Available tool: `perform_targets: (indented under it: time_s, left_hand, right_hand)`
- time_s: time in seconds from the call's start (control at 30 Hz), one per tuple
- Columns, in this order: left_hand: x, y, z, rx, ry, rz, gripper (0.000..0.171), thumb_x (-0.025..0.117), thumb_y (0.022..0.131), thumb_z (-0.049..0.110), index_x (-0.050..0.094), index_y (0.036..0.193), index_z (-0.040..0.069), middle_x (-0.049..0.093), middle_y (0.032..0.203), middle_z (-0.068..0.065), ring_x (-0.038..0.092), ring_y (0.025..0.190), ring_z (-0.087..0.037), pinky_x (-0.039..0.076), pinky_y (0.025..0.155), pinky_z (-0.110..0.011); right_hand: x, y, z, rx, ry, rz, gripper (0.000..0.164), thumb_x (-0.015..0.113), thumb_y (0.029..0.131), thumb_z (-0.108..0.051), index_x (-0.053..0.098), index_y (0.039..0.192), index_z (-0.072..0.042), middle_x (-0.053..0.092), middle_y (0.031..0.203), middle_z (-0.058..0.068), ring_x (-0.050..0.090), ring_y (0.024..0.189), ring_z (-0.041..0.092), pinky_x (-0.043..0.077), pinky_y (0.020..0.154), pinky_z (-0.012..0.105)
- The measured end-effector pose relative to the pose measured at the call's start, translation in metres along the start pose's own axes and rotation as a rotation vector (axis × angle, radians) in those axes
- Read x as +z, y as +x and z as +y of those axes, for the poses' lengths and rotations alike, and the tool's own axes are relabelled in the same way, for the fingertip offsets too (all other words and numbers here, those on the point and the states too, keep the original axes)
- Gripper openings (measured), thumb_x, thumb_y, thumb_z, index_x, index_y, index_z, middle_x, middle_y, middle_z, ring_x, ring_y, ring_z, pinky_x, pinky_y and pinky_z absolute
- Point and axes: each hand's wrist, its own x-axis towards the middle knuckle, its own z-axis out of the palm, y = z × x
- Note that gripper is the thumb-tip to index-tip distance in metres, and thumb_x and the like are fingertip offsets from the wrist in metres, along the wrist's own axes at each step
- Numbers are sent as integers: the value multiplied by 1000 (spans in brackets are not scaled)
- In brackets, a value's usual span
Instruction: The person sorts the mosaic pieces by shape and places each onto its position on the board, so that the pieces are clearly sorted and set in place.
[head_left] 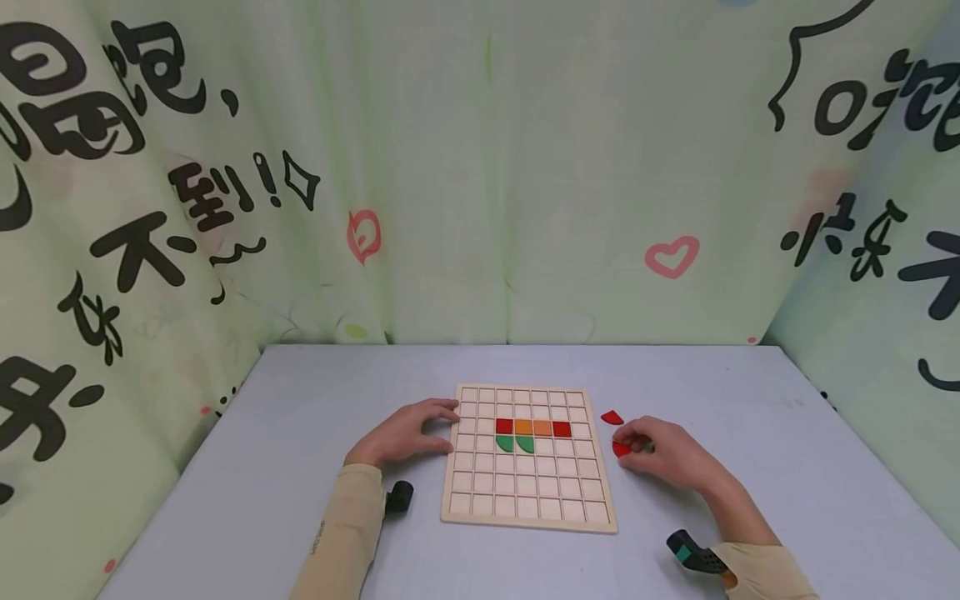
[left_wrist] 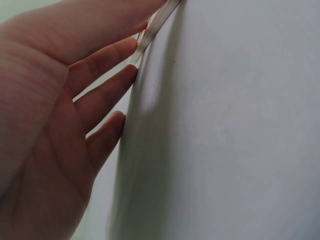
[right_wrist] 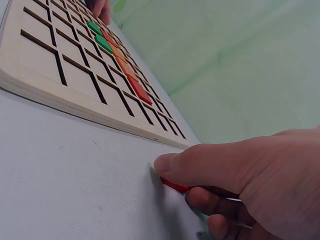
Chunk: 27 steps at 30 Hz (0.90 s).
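Note:
A wooden grid board (head_left: 483, 483) lies flat on the table. In its cells sit two red squares (head_left: 505, 426), two orange squares (head_left: 522, 427) and two green quarter-circle pieces (head_left: 505, 443). My left hand (head_left: 408, 432) is at the board's left edge, fingers and thumb spread and fairly straight, the tips touching the rim. Right of the board, my right hand (head_left: 667, 454) pinches a small red piece (right_wrist: 174, 185) between thumb and fingers, close over the table; the fingers partly hide its shape. Just beyond that hand lies a red piece (head_left: 612, 417) with a curved side.
The white table (head_left: 337, 367) stretches out around the board. A printed curtain (head_left: 510, 208) hangs behind it and along both sides. Each wrist wears a dark camera, the left one (head_left: 400, 497) just left of the board and the right one (head_left: 693, 552) near the front.

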Motion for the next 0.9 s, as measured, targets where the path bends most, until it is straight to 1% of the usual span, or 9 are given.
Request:
perform_targets:
  time_s: [0.2,0.37,0.5,0.67,0.9]
  left_hand:
    - [1,0,-1,1,2,0,40,78,84,18,66,122,12,47,147,0,37,140,-24,34,113,-42]
    - [1,0,-1,3,9,0,40,78,84,18,66,122,13,47,147,0,37,140,-25,34,113,-42]
    - [1,1,-1,2,9,0,40,78,84,19,66,122,13,47,147,0,37,140,-24,34,113,-42]
    - [1,1,-1,-1,8,0,41,79,84,18,66,122,12,47,147,-1,36,140,-25,34,114,-42]
    - [1,1,-1,-13,11,0,41,79,84,19,66,123,13,47,148,0,36,140,-25,34,114,-43]
  right_hand:
    - [0,-1,1,15,-5,-16,24,75,82,-8,68,105,-6,61,93,-1,54,85,17,51,73,32]
    - [1,-1,2,20,-9,6,27,75,83,-8,68,109,-4,63,98,1,55,87,17,52,77,35]
    - [2,0,3,26,-16,16,29,75,83,-9,67,110,-3,63,98,1,55,87,18,52,76,35]
    - [3,0,3,30,-23,31,29,75,83,-9,67,111,-3,63,98,1,54,87,18,51,76,35]
    - [4,0,2,7,-30,33,28,75,84,-8,68,111,-3,63,98,1,54,85,17,51,73,31]
